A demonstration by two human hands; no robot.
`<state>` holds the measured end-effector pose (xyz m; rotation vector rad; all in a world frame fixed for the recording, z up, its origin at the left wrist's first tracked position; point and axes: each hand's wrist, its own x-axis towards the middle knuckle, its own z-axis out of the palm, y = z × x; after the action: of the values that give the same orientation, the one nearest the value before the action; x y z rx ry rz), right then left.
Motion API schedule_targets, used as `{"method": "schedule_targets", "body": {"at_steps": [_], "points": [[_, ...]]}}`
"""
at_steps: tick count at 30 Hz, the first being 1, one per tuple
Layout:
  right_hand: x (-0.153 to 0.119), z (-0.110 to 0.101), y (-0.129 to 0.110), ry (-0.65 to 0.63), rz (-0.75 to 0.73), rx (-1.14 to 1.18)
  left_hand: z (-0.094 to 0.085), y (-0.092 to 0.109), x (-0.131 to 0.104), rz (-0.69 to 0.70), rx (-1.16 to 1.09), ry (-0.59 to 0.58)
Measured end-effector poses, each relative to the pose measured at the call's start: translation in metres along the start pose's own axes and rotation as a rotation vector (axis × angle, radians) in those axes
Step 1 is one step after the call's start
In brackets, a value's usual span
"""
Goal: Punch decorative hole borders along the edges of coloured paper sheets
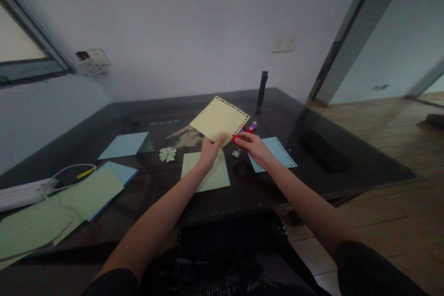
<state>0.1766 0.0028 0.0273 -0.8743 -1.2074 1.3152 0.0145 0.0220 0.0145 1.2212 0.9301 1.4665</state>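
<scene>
Holding up a pale yellow, square-looking paper sheet with a row of punched holes (218, 118), the left hand (210, 150) has its grip closed on the near corner, thumb on top. The sheet is tilted above the tabletop (156, 203), clear of it as far as can be seen. The right hand (255, 145) is beside its lower right side, thumb and fingers almost together at a small red piece (235, 139); whether they pinch it I cannot tell.

The paper should be very light, thin and bendy, easily creased. The punched edge is probably the weakest part, so a plain margin or corner, taken flat between thumb and fingers, would be the safer hold.

Beneath the hands lies another pale yellow-green sheet (220, 178). A small cluster of pale pieces (236, 153) is just to its right, and a larger heap of pale, puzzle-like pieces (167, 154) to its left. Small red and purple pieces (254, 125) stand beyond the right hand. Farther out are a light blue punched sheet (279, 150) on the right, a light blue sheet (125, 144) on the left, overlapping green and blue sheets (100, 187), a white power strip (24, 194) and an upright black stick-like object (262, 92).
</scene>
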Motion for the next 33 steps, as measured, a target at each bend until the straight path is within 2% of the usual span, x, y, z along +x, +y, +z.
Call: {"method": "schedule_targets", "body": {"at_steps": [11, 20, 24, 30, 33], "points": [[0.001, -0.005, -0.003, -0.021, 0.132, 0.030, -0.003, 0.002, 0.002, -0.040, -0.074, 0.061], [0.002, -0.006, -0.002, -0.010, 0.181, 0.042, -0.002, 0.004, 0.001, -0.041, -0.098, 0.048], [0.004, -0.007, 0.001, 0.012, 0.127, -0.129, -0.003, 0.002, 0.003, -0.037, -0.100, 0.049], [0.011, -0.013, 0.014, 0.026, -0.076, -0.662, -0.005, -0.001, 0.005, -0.016, -0.066, 0.048], [0.012, -0.015, 0.018, -0.003, -0.069, -0.799, -0.005, -0.002, 0.005, -0.004, -0.069, 0.043]]}}
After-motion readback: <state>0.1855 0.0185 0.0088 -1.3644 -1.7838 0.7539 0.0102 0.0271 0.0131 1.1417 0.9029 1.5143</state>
